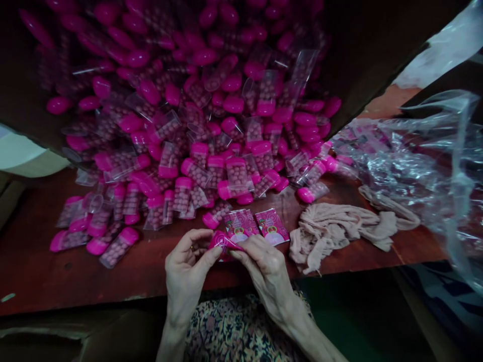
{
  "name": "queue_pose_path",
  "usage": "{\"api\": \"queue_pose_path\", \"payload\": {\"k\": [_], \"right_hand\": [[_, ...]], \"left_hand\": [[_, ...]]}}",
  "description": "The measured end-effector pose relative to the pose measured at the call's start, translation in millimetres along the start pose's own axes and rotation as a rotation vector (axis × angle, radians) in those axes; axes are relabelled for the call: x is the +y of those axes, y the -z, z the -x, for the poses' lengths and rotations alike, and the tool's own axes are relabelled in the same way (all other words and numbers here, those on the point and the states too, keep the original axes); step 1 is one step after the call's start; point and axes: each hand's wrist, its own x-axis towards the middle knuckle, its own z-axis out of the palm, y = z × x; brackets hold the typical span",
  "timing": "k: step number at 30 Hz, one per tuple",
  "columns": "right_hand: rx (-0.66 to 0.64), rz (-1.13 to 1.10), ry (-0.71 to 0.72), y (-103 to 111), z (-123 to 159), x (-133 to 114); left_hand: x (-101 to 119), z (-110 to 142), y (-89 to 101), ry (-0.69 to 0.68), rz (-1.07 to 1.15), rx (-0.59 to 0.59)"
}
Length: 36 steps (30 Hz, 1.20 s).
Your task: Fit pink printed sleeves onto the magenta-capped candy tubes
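Between my two hands is a small pink printed wrapper point(223, 241), bent up and creased. My left hand point(188, 271) pinches its left side between thumb and fingers. On the right side, my right hand point(266, 266) grips it with thumb and fingertips. Just beyond my fingers, a flat pink printed wrapper point(241, 223) lies on the table, partly hidden by my hands. A second flat wrapper point(272, 227) rests beside it, close to my right knuckles. Clear tubes point(237, 173) with pink caps, filled with small round balls, are heaped just past the wrappers.
The heap spills from a large dark container point(362, 65) onto the red-brown table point(151, 271). A crumpled beige cloth point(332, 229) lies right of my hands. Farther right, clear plastic film point(411, 161) covers more pink packets. Several loose tubes point(118, 246) lie at the left.
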Motion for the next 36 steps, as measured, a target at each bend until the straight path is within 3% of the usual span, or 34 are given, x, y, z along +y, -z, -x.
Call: {"api": "queue_pose_path", "payload": {"k": [8, 15, 24, 26, 31, 33, 36], "right_hand": [[-0.009, -0.079, -0.029, 1, 2, 2], [-0.082, -0.155, -0.097, 9, -1, -3], [-0.009, -0.098, -0.122, 6, -1, -7], [-0.021, -0.112, -0.12, 6, -2, -7], [-0.065, -0.146, -0.117, 4, -3, -6], [-0.083, -0.157, -0.128, 4, -4, -7], [-0.088, -0.176, -0.153, 4, -4, -8]], "left_hand": [[-9, -4, 3.1, 0.058, -0.01, 0.079], [-16, -3, 4.6, -0.011, -0.034, 0.06], [-13, 2, 4.2, -0.147, 0.154, 0.081], [-7, 2, 4.0, -0.157, 0.098, 0.047], [0, 3, 5.4, -0.131, -0.07, -0.201], [-1, 3, 5.1, -0.122, -0.083, -0.218], [-5, 4, 3.3, -0.117, -0.085, -0.153]]}}
